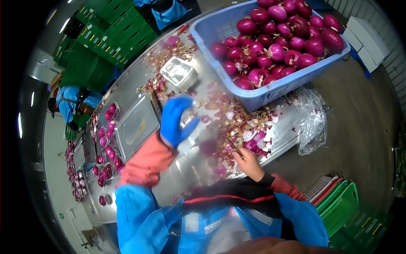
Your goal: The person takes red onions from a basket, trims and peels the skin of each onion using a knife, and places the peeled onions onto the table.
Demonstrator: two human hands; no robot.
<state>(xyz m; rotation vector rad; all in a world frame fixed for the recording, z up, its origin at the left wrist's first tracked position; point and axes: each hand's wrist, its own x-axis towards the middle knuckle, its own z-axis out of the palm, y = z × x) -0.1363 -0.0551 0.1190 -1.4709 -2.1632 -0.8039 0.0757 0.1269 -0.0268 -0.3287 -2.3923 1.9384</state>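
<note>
My left hand (172, 122), in a blue glove, is above the metal table with its fingers and thumb curved round a small pale, shiny thing that I cannot make out. My bare right hand (249, 164) is closed on a small knife (235, 148), its thin blade pointing up and left over onion peelings. Beneath the knife lies a heap of loose red onion skins (249, 122). Beyond my left hand stands a stack of clear plastic punnets (179, 73). A blurred red onion (208, 147) lies between my hands.
A blue crate (270, 91) full of red onions (277, 51) stands at the table's far right. Left of my glove is a grey tray (138, 125), with packed onions (111, 153) beyond. Plastic film (313, 120) hangs off the right edge. Another person (69, 101) is farther left.
</note>
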